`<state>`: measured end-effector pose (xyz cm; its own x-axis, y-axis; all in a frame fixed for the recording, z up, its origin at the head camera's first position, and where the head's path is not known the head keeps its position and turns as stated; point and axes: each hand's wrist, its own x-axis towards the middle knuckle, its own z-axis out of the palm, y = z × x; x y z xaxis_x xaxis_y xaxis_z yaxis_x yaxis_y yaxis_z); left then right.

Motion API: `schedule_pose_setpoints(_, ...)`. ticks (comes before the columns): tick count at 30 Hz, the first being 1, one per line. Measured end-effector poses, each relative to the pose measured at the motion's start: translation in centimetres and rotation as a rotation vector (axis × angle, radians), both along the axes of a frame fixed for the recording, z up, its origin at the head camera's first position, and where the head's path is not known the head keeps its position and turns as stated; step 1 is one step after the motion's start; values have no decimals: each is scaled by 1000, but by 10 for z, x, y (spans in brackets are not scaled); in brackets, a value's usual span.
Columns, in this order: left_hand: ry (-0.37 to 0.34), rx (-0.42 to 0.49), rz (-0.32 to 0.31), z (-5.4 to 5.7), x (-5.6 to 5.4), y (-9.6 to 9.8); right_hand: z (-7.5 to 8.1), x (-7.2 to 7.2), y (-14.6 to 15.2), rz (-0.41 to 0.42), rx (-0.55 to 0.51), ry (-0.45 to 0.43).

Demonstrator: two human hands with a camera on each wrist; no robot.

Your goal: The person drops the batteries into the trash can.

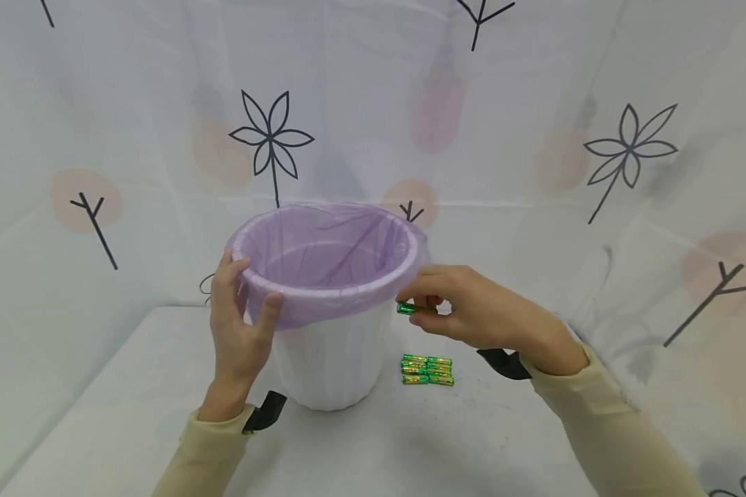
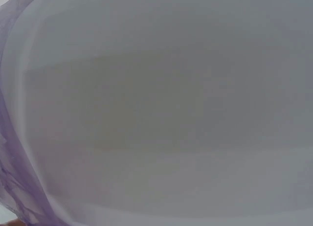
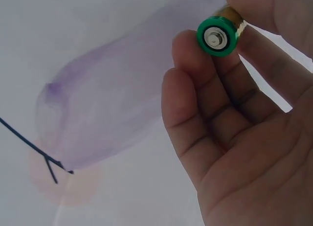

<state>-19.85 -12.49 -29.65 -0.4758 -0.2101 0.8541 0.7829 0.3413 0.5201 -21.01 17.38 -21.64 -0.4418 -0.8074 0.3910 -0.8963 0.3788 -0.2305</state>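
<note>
A white trash bin [image 1: 336, 369], lined with a thin purple bag [image 1: 311, 314] folded over its rim, stands upright on the table. My left hand [image 1: 239, 338] holds the bin at its left front, the fingers bent at the rim and the thumb lying against the bag. The left wrist view is filled by the bin's wall [image 2: 161, 108]; only a sliver of skin shows there. Beside the bin's right rim, my right hand [image 1: 466, 304] pinches a green and gold battery [image 3: 217, 36], its metal tip facing the right wrist camera. Below, several matching batteries [image 1: 427, 371] lie in two columns.
A white table [image 1: 472, 442] carries the bin and batteries. Behind and at both sides hangs a white cloth [image 1: 360, 103] printed with flowers and twigs. A black strap [image 1: 503, 364] sits at the right wrist, another strap [image 1: 266, 412] at the left.
</note>
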Motion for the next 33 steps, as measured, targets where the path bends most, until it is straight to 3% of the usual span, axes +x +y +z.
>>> schedule_pose_setpoints(9,-10,-5,8,1,1,1,22,-4,-14,80,-123,92)
schedule_pose_setpoints(15,-4,-15,15,2,2,1,36,-16,-25,85,-154,124)
schedule_pose_setpoints(23,-10,-12,16,3,2,1,46,-36,-43,8,-151,110)
schedule_pose_setpoints(33,-6,-14,17,2,0,-1,48,-59,-66,-104,-113,35)
